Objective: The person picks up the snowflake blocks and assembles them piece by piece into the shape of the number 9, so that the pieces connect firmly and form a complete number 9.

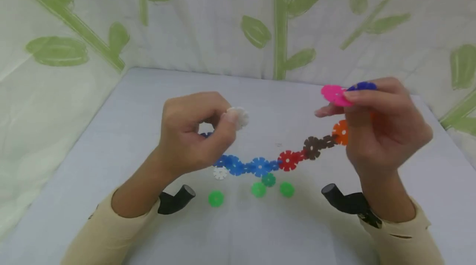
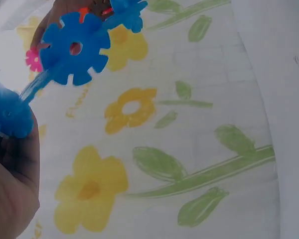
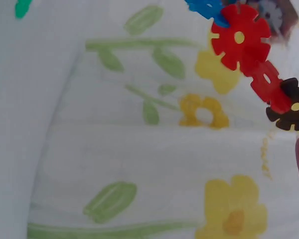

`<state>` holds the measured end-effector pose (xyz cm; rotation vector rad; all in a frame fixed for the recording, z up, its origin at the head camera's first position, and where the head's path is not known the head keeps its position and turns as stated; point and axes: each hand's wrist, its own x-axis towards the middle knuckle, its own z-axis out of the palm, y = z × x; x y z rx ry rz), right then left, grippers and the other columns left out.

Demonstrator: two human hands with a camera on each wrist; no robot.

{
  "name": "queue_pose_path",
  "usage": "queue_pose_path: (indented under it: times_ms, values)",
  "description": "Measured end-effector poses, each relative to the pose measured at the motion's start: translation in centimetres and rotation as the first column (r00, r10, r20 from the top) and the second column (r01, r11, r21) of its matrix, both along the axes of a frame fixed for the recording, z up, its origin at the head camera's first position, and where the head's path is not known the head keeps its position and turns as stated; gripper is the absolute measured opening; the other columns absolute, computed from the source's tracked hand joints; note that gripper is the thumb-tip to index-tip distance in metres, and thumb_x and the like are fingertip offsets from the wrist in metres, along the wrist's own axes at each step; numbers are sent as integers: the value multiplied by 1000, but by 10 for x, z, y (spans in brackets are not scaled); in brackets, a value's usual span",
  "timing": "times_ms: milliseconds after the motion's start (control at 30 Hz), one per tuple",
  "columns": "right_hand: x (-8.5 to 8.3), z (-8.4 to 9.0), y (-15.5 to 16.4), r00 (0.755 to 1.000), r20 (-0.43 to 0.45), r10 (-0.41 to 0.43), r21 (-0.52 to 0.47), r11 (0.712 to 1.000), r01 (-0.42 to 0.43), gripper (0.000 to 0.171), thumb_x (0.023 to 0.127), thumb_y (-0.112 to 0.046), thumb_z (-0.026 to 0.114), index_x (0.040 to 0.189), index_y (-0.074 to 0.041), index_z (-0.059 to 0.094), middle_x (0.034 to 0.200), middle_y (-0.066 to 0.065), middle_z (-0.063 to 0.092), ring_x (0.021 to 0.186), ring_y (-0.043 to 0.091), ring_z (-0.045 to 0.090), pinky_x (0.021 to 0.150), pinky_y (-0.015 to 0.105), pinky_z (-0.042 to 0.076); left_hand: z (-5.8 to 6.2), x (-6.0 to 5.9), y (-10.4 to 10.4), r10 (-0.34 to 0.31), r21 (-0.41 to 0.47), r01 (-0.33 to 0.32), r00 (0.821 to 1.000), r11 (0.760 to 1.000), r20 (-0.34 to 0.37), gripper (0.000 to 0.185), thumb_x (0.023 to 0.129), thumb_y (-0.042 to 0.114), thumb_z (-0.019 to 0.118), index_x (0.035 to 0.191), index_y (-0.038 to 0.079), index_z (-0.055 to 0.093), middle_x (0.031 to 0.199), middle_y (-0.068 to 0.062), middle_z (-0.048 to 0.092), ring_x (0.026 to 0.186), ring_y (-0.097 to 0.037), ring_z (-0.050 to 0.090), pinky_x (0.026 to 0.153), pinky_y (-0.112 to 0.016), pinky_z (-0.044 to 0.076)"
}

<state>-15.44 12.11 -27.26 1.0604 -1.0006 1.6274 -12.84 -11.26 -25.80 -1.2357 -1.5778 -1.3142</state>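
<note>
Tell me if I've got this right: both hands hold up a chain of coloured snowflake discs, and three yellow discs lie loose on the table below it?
Not quite. The loose discs on the table are green, not yellow, as the head view shows. The left hand and right hand do hold up the chain.

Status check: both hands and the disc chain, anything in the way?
Left hand pinches white disc. Right hand pinches pink disc. Disc chain hangs between hands. Loose green discs on table, not blocking.
</note>
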Motion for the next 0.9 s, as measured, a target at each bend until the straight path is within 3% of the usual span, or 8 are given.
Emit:
queue_pose_path:
  times_ms: [167, 267, 433, 567, 700, 900]
  values:
    - [7, -5, -11, 998, 2, -58, 109, 992, 57, 7, 82, 14, 70, 79, 16, 64, 72, 28, 55, 58, 30, 65, 63, 28, 57, -3, -2, 1, -40, -6, 40, 993, 999, 113, 38, 103, 24, 53, 83, -6, 65, 64, -3, 59, 51, -9, 55, 51, -24, 50]
    - [11, -4, -17, 995, 15, -103, 180, 979, 98, 12, 84, 5, 74, 80, 14, 67, 72, 26, 59, 59, 25, 65, 64, 25, 55, -8, 0, 1, -19, -9, 21, 988, 1000, 150, 43, 105, 32, 51, 86, -5, 64, 67, -3, 60, 52, -8, 53, 51, -24, 48]
    - [15, -5, -23, 986, 21, -168, 353, 924, 150, 21, 91, -12, 74, 85, 8, 71, 75, 20, 63, 64, 22, 65, 69, 23, 54, -13, 3, 3, 16, -3, -16, 984, 1000, 179, 44, 104, 35, 52, 86, -2, 65, 72, -4, 63, 58, -6, 49, 52, -25, 44]
    - [15, -7, -27, 987, 13, -160, 431, 892, 139, 23, 94, -16, 72, 88, 6, 73, 77, 18, 66, 66, 21, 66, 71, 23, 55, -14, 3, 6, 0, 5, -1, 982, 1000, 188, 44, 104, 36, 52, 86, -2, 65, 71, -4, 62, 58, -6, 48, 54, -27, 45]
    - [15, -9, -28, 993, 29, -112, 417, 904, 90, 23, 93, -14, 73, 89, 8, 72, 77, 19, 67, 65, 21, 67, 69, 23, 55, -15, 3, 9, 3, 3, -3, 981, 1000, 196, 45, 104, 37, 52, 86, -3, 65, 70, -4, 61, 57, -5, 48, 55, -28, 47]
    - [16, -11, -28, 995, 83, -59, 371, 928, 24, 26, 91, -14, 76, 91, 12, 71, 78, 22, 67, 65, 21, 68, 66, 23, 55, -16, 2, 12, 82, -9, -81, 984, 997, 161, 45, 104, 36, 49, 87, -2, 65, 70, -4, 62, 58, -6, 50, 56, -26, 47]
